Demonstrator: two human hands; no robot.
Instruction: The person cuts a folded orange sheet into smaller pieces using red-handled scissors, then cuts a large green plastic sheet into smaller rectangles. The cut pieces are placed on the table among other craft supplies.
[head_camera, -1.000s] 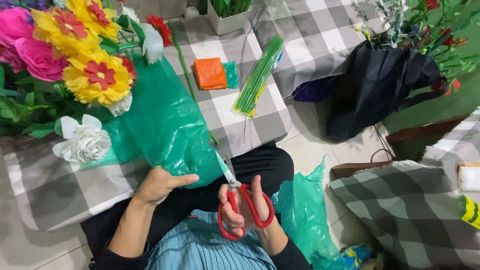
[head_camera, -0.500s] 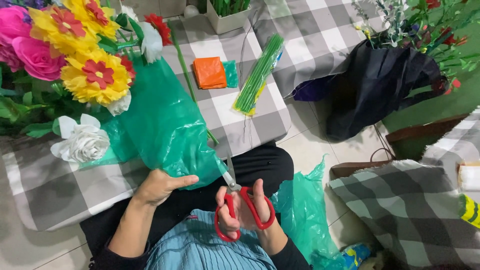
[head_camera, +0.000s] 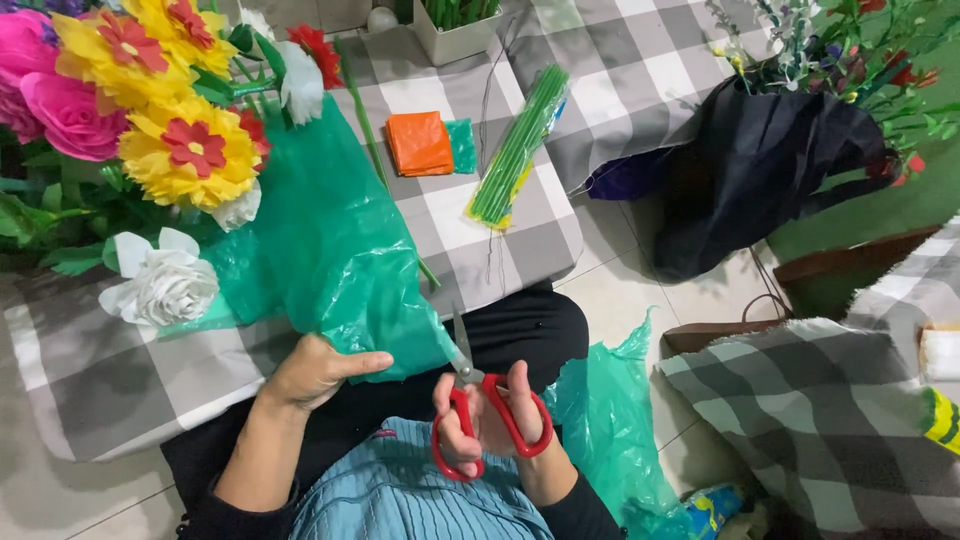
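One head-worn camera looks steeply down, close over the lap and the checked table's near edge

A grey-and-white checked surface carries a green plastic sheet at its near left, with paper flowers on the far left. Toward the middle lie a folded orange piece and, just right of it, a bundle of green sticks. A white box stands at the far edge.
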